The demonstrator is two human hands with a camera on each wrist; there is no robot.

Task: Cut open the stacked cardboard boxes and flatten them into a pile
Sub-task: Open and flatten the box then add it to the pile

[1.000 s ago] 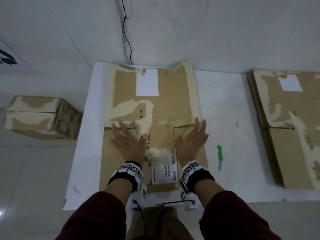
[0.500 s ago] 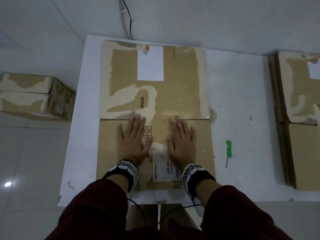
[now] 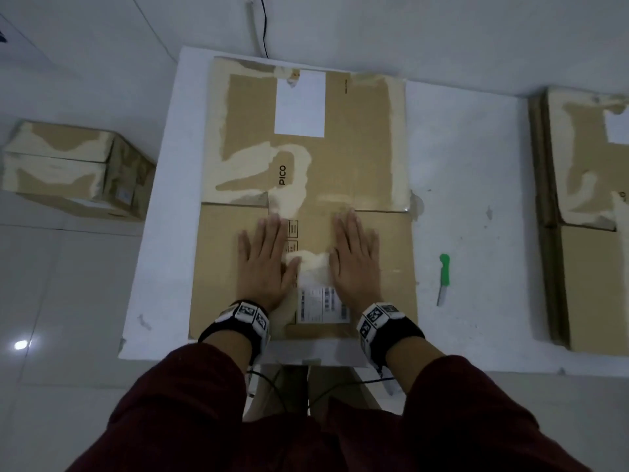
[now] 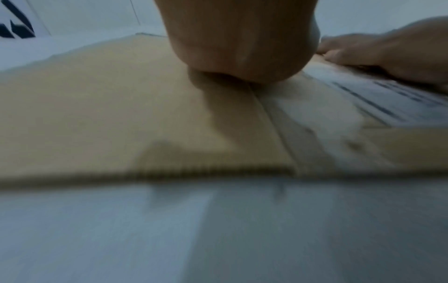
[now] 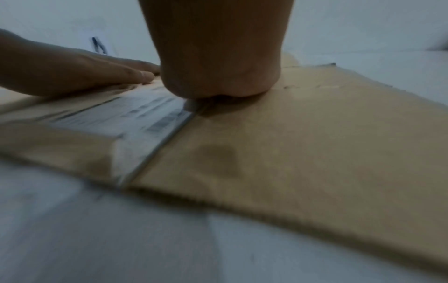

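Unopened box sat on floor, far left. Flattened box lay on white table; left hand and right hand pressed flat on it, fingers spread. Green-handled knife lay beside. Flattened pile far right.

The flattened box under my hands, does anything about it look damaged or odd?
The flattened box has pale patches where its brown surface looks torn away, likely from peeled tape. Otherwise it lies flat under the left hand and right hand.
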